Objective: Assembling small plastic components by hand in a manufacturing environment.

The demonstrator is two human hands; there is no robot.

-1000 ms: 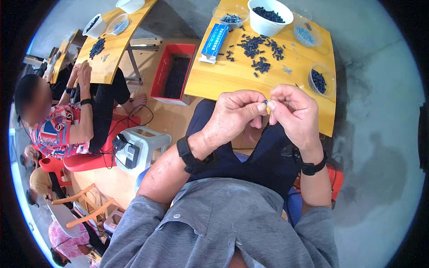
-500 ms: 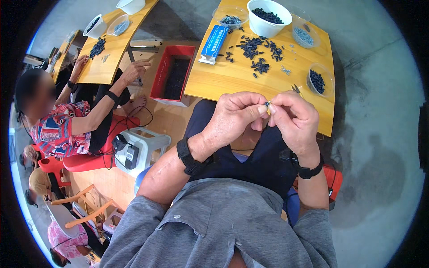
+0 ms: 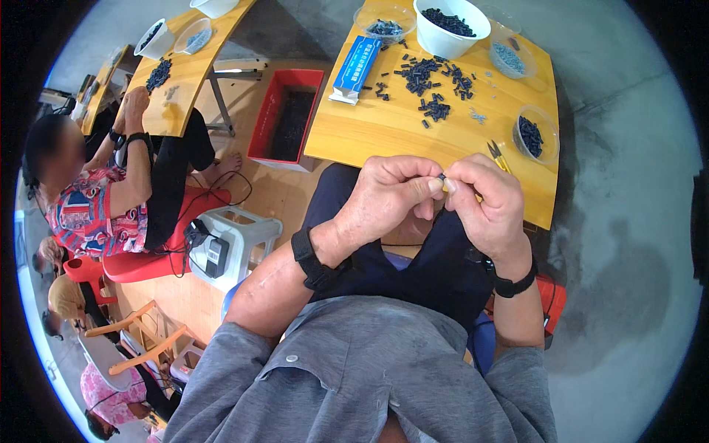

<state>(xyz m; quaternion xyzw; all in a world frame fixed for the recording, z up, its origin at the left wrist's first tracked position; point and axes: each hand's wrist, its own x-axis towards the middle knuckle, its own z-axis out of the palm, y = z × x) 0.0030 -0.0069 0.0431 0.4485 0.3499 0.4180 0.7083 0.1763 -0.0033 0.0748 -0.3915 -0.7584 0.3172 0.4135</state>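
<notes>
Above my lap, by the table's near edge, both hands meet fingertip to fingertip. My left hand (image 3: 391, 188) pinches a small black piece (image 3: 442, 176) between thumb and forefinger. My right hand (image 3: 489, 193) is closed in a pinch against the same piece, which the fingertips mostly cover. Just beyond my right hand lies a pointed tool with yellow handles (image 3: 499, 156), partly hidden by the hand. Farther off on the table is a loose heap of short black tubular pieces (image 3: 419, 76), with a few small silvery parts (image 3: 478, 117) beside it.
On the wooden table (image 3: 354, 136) stand a white tub (image 3: 436, 48) of black pieces, clear bowls of black pieces (image 3: 530, 136) and silvery parts (image 3: 509, 60), and a blue-white box (image 3: 357, 66). A red bin (image 3: 277, 140) stands left; another person (image 3: 111, 192) sits beyond it.
My hands stay pinched together, with the right fingers shifted slightly. More of the yellow-handled tool shows. The person at left has drawn one hand back toward the other.
</notes>
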